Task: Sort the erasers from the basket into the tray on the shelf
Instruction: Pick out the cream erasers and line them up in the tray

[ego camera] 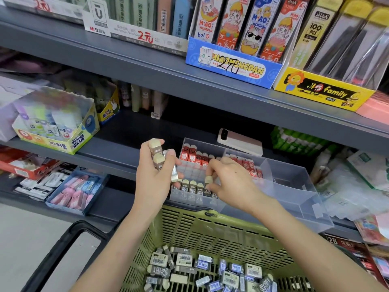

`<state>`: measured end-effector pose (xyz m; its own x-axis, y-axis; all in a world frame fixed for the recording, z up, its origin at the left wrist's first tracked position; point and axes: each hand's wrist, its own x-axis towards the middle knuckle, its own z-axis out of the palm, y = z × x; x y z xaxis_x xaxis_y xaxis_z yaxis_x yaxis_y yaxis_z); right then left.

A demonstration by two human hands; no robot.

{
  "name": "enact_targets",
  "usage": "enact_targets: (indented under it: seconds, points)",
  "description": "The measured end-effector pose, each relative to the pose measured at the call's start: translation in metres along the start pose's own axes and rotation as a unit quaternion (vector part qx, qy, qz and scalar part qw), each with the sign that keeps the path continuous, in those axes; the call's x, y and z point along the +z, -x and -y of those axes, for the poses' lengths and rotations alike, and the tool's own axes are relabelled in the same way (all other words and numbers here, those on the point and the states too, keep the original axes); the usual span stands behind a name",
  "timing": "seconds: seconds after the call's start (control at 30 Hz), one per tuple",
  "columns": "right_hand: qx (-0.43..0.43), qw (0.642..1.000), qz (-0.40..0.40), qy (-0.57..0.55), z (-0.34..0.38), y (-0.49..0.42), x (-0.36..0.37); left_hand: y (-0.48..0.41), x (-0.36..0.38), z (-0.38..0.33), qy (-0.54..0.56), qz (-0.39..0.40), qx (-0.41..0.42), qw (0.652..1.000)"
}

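A clear plastic tray (294, 186) with several compartments stands on the middle shelf. Its left compartment holds rows of red-sleeved erasers (194, 158) at the back and dark-sleeved erasers (189, 186) at the front. My left hand (155, 175) grips several dark-sleeved erasers (157, 154) just left of the tray. My right hand (229, 180) reaches into the tray and pinches one dark-sleeved eraser (208, 183) at the front row. Below, a green slotted basket (210, 234) holds several loose erasers (200, 268).
A white phone (240, 141) lies on the shelf behind the tray. A glue box (63, 131) stands at the left, a blue tray of pink erasers (77, 190) lower left. Packets crowd the shelf at right (357, 186). The basket's black handle (69, 239) hangs left.
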<state>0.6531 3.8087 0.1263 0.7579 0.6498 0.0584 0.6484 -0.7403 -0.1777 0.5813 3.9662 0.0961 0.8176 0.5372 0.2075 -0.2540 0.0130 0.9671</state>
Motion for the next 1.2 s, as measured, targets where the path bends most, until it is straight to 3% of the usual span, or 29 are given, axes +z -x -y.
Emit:
enact_targets:
  seconds: [0.13, 0.33, 0.63, 0.7, 0.8, 0.83, 0.9, 0.97, 1.1, 1.2]
  points:
    - [0.019, 0.998, 0.006, -0.051, 0.001, 0.003, 0.001, -0.001, -0.001, 0.001, -0.003, 0.003, 0.006, 1.0]
    - [-0.008, 0.995, -0.023, 0.1, -0.007, 0.004, 0.003, -0.001, -0.001, 0.002, 0.01, 0.001, 0.002, 1.0]
    - [0.007, 0.995, -0.018, 0.103, -0.005, -0.004, 0.005, -0.002, -0.002, 0.004, 0.06, 0.003, -0.032, 0.998]
    - [0.011, 0.991, -0.057, 0.124, -0.002, -0.003, 0.004, -0.002, -0.001, 0.003, 0.065, 0.014, -0.04, 0.997]
    - [0.046, 0.98, -0.191, 0.016, 0.008, 0.003, -0.006, 0.0, 0.001, -0.002, 0.095, 0.03, -0.071, 0.992]
    - [0.051, 0.98, -0.186, -0.056, 0.013, 0.003, -0.01, 0.001, 0.002, -0.004, 0.108, 0.037, -0.078, 0.99]
    - [0.045, 0.968, -0.093, -0.227, 0.028, 0.001, -0.016, 0.001, 0.004, -0.007, 0.127, 0.052, -0.089, 0.986]
    - [0.036, 0.954, -0.024, -0.296, 0.043, -0.002, -0.018, 0.001, 0.006, -0.008, 0.141, 0.058, -0.102, 0.983]
    - [0.059, 0.956, -0.039, -0.286, 0.058, -0.009, -0.021, 0.002, 0.003, -0.007, 0.136, 0.063, -0.092, 0.984]
    - [0.098, 0.909, -0.069, -0.4, 0.057, -0.012, -0.028, 0.002, 0.003, -0.009, 0.148, 0.048, -0.081, 0.985]
